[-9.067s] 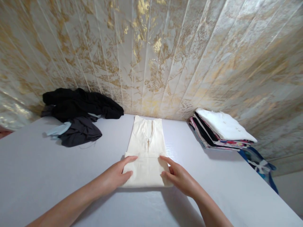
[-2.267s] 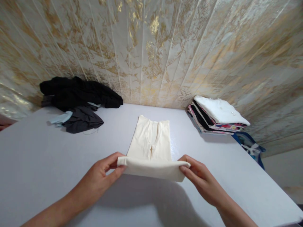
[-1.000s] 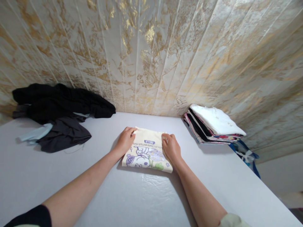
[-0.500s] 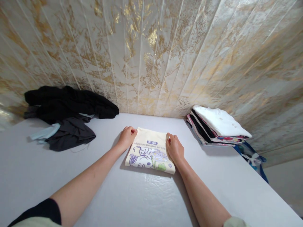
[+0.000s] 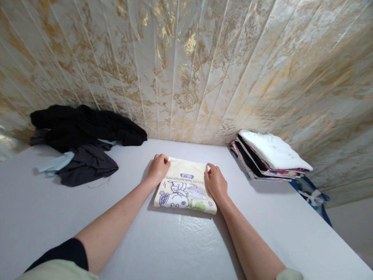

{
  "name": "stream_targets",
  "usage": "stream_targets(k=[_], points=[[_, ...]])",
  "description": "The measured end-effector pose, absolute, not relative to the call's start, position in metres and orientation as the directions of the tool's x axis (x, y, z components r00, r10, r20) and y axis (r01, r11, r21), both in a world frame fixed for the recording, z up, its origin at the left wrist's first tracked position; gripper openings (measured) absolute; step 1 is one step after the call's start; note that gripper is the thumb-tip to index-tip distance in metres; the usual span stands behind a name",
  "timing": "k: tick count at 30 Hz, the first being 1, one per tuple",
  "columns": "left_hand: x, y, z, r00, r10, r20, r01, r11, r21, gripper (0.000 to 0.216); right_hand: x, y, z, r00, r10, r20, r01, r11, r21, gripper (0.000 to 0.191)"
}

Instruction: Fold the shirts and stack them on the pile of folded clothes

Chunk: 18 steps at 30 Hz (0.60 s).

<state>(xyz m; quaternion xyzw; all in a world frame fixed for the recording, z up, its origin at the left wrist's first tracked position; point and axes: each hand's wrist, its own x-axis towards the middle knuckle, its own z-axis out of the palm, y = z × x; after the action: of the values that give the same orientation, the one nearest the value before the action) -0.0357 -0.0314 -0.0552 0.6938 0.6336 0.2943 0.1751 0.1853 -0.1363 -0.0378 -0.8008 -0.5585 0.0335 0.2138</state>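
Against the wall point(image 5: 189, 70), at the right end of the surface point(image 5: 175, 249): a stack of folded clothes point(image 5: 271, 155), white piece on top. Far left of that stack, a loose heap of dark clothes point(image 5: 84, 140). Between heap and stack, nearer the stack, lying flat with nothing in the way: a folded shirt point(image 5: 186, 186), cream, cartoon print up, lettering upside down toward the wall. Nearly square, long axis unclear. Left hand point(image 5: 159, 168) clenched on its far left corner, right hand point(image 5: 216, 182) curled on its far right corner, both gripping cloth.

The cream shirt point(image 5: 186, 186) lies folded into a flat rectangle on my bench point(image 5: 175, 245), its purple cartoon print facing up.
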Motion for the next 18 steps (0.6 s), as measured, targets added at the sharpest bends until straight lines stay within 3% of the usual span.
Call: stream_targets(k=[10, 18], points=[[-0.034, -0.027, -0.043, 0.042, 0.997, 0.063, 0.775, -0.072, 0.628, 0.015, 0.185, -0.132, -0.035, 0.428, 0.89, 0.157, 0.86, -0.348, -0.372, 0.023], [-0.034, -0.03, -0.045, 0.013, 0.987, 0.157, 0.779, -0.108, 0.617, 0.012, 0.193, -0.129, -0.038, 0.44, 0.883, 0.162, 0.799, -0.303, -0.519, 0.023]])
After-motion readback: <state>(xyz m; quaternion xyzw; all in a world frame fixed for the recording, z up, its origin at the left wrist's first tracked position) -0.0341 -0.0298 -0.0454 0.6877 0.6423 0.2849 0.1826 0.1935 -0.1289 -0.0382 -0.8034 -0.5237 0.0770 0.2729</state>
